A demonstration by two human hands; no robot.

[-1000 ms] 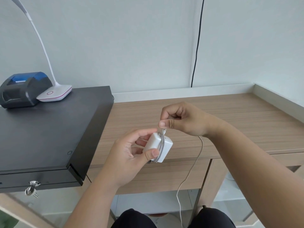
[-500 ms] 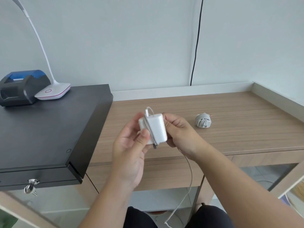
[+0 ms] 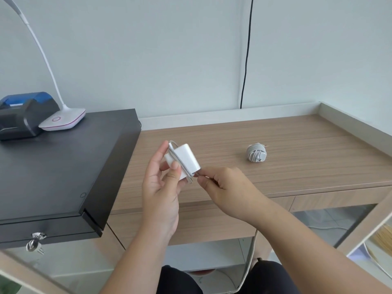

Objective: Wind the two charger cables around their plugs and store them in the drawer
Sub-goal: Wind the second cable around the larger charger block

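Note:
My left hand (image 3: 161, 187) grips a white charger plug (image 3: 186, 159) above the wooden desk (image 3: 297, 166), thumb pressed on its face. A white cable (image 3: 176, 154) runs in a loop over the plug. My right hand (image 3: 224, 187) pinches that cable just below the plug's prongs; the loose rest hangs down past the desk edge between my knees. A second charger (image 3: 256, 153), fully wound in its grey-white cable, lies on the desk to the right. The desk drawer front (image 3: 191, 225) below my hands is shut.
A black cash drawer box (image 3: 63, 166) with a key in its lock sits at the left, carrying a lamp base (image 3: 62, 120) and a small black-and-blue printer (image 3: 25, 115). A black cord (image 3: 246, 60) runs down the wall. A raised lip (image 3: 356, 122) borders the desk's right side.
My right hand came from above the plug, round behind it, to just below its prongs, carrying the cable over the plug. The left hand turned the plug. The wound charger came into view.

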